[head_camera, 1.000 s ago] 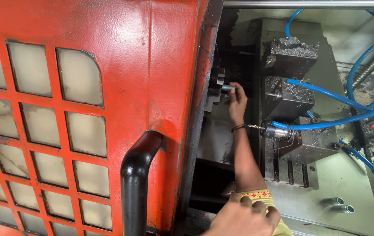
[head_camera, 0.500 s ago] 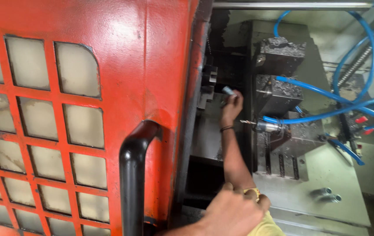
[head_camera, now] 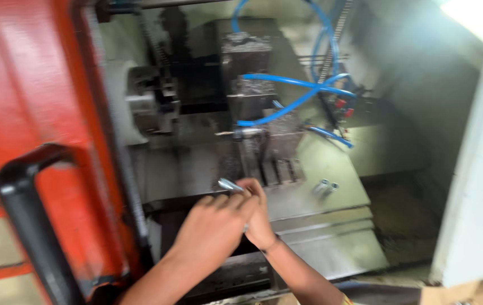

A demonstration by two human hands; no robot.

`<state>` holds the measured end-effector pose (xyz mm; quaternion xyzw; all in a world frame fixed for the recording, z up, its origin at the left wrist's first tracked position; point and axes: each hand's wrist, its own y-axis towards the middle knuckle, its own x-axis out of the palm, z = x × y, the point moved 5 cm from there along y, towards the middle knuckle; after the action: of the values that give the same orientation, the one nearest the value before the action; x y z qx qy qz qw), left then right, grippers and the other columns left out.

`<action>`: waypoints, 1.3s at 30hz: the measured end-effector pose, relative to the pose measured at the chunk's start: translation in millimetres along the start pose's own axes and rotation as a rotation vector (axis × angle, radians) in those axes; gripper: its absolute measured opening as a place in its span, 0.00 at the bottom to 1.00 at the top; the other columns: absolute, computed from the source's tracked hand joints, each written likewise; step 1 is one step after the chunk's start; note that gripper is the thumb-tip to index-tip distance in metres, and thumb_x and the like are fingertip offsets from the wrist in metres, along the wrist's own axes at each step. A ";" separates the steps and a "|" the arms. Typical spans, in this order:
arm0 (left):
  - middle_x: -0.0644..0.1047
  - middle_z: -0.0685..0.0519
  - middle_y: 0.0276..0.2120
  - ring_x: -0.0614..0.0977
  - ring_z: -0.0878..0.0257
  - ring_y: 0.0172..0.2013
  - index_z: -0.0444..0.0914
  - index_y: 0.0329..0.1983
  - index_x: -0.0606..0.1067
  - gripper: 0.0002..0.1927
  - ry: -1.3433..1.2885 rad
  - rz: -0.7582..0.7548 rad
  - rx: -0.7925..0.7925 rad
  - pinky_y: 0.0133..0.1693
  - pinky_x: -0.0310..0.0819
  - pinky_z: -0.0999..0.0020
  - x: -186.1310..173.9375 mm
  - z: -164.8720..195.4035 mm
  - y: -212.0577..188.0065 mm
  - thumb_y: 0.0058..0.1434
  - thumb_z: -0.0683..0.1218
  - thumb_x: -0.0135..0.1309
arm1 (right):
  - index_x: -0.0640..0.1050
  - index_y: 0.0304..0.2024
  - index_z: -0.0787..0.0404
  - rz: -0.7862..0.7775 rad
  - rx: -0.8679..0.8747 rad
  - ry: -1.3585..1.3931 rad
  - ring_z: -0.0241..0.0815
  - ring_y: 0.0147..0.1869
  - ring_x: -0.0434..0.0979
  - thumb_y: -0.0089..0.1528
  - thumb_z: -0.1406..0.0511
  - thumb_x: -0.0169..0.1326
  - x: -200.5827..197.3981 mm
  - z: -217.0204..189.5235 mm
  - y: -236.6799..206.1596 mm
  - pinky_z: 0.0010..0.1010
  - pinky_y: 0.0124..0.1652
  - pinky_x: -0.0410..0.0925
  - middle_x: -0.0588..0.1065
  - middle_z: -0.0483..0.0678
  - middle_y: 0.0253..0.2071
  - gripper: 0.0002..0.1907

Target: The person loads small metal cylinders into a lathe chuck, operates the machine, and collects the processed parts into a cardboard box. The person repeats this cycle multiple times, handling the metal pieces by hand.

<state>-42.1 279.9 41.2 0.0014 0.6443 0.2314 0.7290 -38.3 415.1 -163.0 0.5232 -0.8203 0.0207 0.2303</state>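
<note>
Both hands meet low in the machine's opening, and between them sits a small shiny metal cylinder (head_camera: pixel 229 184), its bright end poking up and to the left of the fingers. The right hand (head_camera: pixel 259 217) appears to pinch it with its fingertips, though blur makes the exact hold hard to read. The left hand (head_camera: pixel 210 226) lies against the right one with fingers curled; whether it also grasps the part cannot be told.

Beneath the hands runs the grey slanted bed (head_camera: pixel 320 226) of the machine, where two more small metal cylinders (head_camera: pixel 325 187) lie side by side, well to the right. Above and to the left stands the chuck (head_camera: pixel 151 104). The dark tool block (head_camera: pixel 247 85) is right of it, with blue hoses (head_camera: pixel 292 96) looping across. At the left edge is the red sliding door (head_camera: pixel 33 90) with its black handle (head_camera: pixel 33 214).
</note>
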 end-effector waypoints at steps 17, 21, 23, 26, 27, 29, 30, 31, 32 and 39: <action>0.79 0.52 0.31 0.83 0.54 0.35 0.39 0.40 0.72 0.12 -0.079 -0.069 -0.003 0.36 0.75 0.58 10.5 16.1 -1.7 0.54 0.41 0.61 | 0.83 0.47 0.45 0.155 -0.010 -1.671 0.44 0.39 0.80 0.59 0.62 0.60 -196.4 -147.4 -20.0 0.38 0.35 0.72 0.80 0.40 0.33 0.13; 0.79 0.52 0.31 0.83 0.55 0.35 0.39 0.40 0.72 0.12 -0.076 -0.099 -0.015 0.36 0.75 0.58 12.5 15.0 -2.9 0.55 0.41 0.60 | 0.83 0.47 0.45 0.121 -0.088 -1.716 0.45 0.40 0.80 0.59 0.63 0.60 -185.3 -136.3 -14.0 0.39 0.36 0.72 0.78 0.41 0.33 0.14; 0.79 0.52 0.31 0.83 0.55 0.34 0.39 0.40 0.71 0.11 -0.067 -0.101 -0.015 0.35 0.75 0.58 12.8 14.6 -2.4 0.56 0.41 0.60 | 0.82 0.50 0.44 0.135 -0.064 -1.726 0.45 0.39 0.80 0.59 0.63 0.59 -184.4 -133.1 -13.7 0.38 0.35 0.72 0.77 0.43 0.34 0.15; 0.79 0.52 0.31 0.82 0.54 0.34 0.39 0.40 0.71 0.11 -0.059 -0.113 -0.016 0.35 0.75 0.58 13.5 13.4 -2.5 0.56 0.41 0.60 | 0.82 0.51 0.46 0.210 0.043 -1.631 0.43 0.35 0.79 0.59 0.63 0.60 -191.1 -135.4 -15.8 0.36 0.33 0.71 0.76 0.43 0.34 0.17; 0.79 0.51 0.31 0.83 0.54 0.34 0.39 0.40 0.71 0.11 -0.068 -0.116 -0.015 0.35 0.75 0.58 14.2 13.1 -2.1 0.57 0.41 0.60 | 0.82 0.51 0.47 0.242 0.090 -1.580 0.42 0.34 0.79 0.58 0.63 0.60 -193.6 -137.0 -16.7 0.35 0.32 0.70 0.75 0.43 0.34 0.17; 0.78 0.51 0.31 0.83 0.54 0.34 0.38 0.40 0.71 0.11 -0.089 -0.124 -0.017 0.34 0.75 0.58 15.8 12.8 -2.3 0.57 0.42 0.59 | 0.80 0.53 0.54 0.299 0.118 -1.076 0.39 0.34 0.74 0.63 0.63 0.56 -197.6 -141.9 -20.5 0.33 0.30 0.66 0.75 0.42 0.33 0.16; 0.78 0.51 0.31 0.82 0.54 0.34 0.38 0.41 0.71 0.11 -0.100 -0.129 -0.011 0.34 0.75 0.58 16.6 13.2 -2.8 0.58 0.42 0.59 | 0.79 0.54 0.57 0.319 0.130 -0.824 0.37 0.34 0.71 0.65 0.63 0.54 -196.8 -142.9 -22.6 0.32 0.29 0.64 0.74 0.42 0.32 0.15; 0.78 0.50 0.31 0.82 0.53 0.34 0.38 0.41 0.71 0.11 -0.111 -0.135 -0.006 0.34 0.75 0.57 17.5 13.8 -3.4 0.58 0.42 0.59 | 0.77 0.54 0.58 0.280 0.155 -0.549 0.37 0.36 0.72 0.65 0.61 0.52 -191.0 -140.6 -25.2 0.30 0.29 0.63 0.73 0.43 0.33 0.16; 0.78 0.50 0.30 0.82 0.53 0.34 0.38 0.41 0.71 0.11 -0.121 -0.141 -0.001 0.33 0.75 0.57 18.2 14.6 -4.3 0.58 0.42 0.59 | 0.75 0.55 0.58 0.239 0.179 -0.274 0.37 0.38 0.72 0.66 0.60 0.50 -183.1 -139.4 -28.9 0.29 0.29 0.63 0.71 0.43 0.34 0.17; 0.79 0.47 0.27 0.83 0.48 0.32 0.35 0.37 0.72 0.19 -0.182 -0.200 0.006 0.31 0.75 0.54 16.6 17.3 -7.0 0.57 0.53 0.64 | 0.70 0.59 0.60 -0.187 0.225 0.437 0.42 0.44 0.66 0.67 0.61 0.50 -71.1 -128.1 -45.3 0.28 0.31 0.59 0.63 0.46 0.38 0.19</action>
<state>-22.5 284.4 26.5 -0.0397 0.5731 0.1543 0.8038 71.3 490.2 -86.3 0.6021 -0.6917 0.2031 0.3432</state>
